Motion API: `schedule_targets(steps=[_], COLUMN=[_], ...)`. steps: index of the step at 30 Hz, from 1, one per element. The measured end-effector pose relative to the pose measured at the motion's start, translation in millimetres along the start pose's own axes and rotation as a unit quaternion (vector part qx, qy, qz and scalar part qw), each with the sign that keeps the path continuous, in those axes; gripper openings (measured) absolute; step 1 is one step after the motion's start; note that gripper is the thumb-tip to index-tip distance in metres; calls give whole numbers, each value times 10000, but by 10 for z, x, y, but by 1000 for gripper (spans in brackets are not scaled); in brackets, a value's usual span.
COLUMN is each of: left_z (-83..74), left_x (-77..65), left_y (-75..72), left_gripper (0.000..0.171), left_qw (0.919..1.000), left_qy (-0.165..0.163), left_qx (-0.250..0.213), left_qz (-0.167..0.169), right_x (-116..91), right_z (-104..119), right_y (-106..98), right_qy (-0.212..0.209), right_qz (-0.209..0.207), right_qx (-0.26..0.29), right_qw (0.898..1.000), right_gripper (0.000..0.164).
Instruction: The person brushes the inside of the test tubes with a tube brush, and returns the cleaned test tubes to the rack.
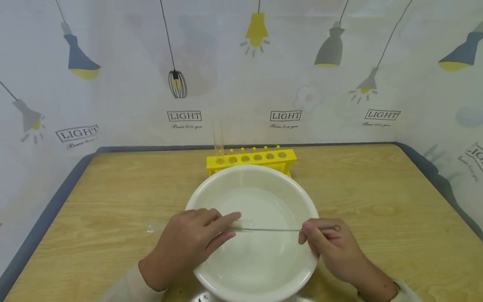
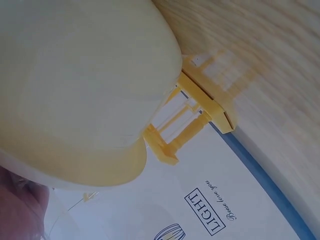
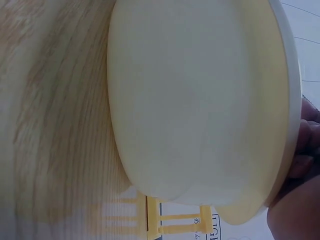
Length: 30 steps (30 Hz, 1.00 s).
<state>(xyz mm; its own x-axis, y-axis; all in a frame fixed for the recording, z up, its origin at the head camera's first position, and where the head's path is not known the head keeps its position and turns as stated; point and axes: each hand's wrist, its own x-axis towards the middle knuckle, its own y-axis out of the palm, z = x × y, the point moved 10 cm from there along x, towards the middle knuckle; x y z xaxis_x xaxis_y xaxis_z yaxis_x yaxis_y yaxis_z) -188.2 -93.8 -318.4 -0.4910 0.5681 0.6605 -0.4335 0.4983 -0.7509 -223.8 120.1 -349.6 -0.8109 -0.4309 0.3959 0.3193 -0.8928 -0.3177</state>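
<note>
Above the white basin (image 1: 254, 290), my left hand (image 1: 192, 239) grips a clear glass test tube (image 1: 246, 223) lying nearly level; my fingers cover its middle. A clear rounded end shows left of that hand. My right hand (image 1: 336, 247) pinches the twisted wire handle of a thin tube brush (image 1: 271, 230), whose loop sticks out beyond the fingers. The wire reaches left to the tube's mouth; its bristles cannot be seen. Water appears to lie in the basin. In the right wrist view, the basin's outer wall (image 3: 190, 100) hides much of the right hand (image 3: 305, 150).
Behind the basin stands a yellow test tube rack (image 1: 250, 157) with a clear upright tube (image 1: 218, 140) in its leftmost hole. The wooden table (image 1: 377, 201) ends at a wall covering (image 1: 234, 84) printed with lamps.
</note>
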Motion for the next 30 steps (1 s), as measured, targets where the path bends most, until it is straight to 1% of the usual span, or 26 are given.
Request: schedule_targets(steps=[2,4,9,11,16,22,24,27,30], left_z=[-3,-7,-4,-4,-22,-24,-27,-33,-26], left_x=[-4,-6,13,20,13,12,16,21,29], left_y=[4,7,-1,-4,-5,-10,-8,-11,-23], left_gripper=[34,34,33,32,33,33,33,33,34], left_qw=[10000,10000,10000,10000,9999,9999,9998,9998,9999], left_qy=[1,11,30,37,77,86,91,78,15], left_qx=[-25,-38,-61,-80,-135,-146,-153,-154,-91], left_qz=[2,10,3,8,10,15,7,-43,-117], right_x=[-12,-21,-17,-15,-36,-26,-21,-17,-8], right_z=[-25,-9,80,95,83,130,136,124,94], right_y=[15,37,84,99,146,157,148,136,113], right_qy=[134,56,-385,-478,-525,-765,-759,-617,-349], right_qz=[-31,-44,-35,-26,-4,-49,-108,-181,-246], right_qx=[-87,-60,-71,-116,-49,-191,-241,-285,-411], right_qw=[9999,10000,9992,9988,9986,9969,9968,9975,9982], right_gripper=[36,35,36,37,38,39,39,37,38])
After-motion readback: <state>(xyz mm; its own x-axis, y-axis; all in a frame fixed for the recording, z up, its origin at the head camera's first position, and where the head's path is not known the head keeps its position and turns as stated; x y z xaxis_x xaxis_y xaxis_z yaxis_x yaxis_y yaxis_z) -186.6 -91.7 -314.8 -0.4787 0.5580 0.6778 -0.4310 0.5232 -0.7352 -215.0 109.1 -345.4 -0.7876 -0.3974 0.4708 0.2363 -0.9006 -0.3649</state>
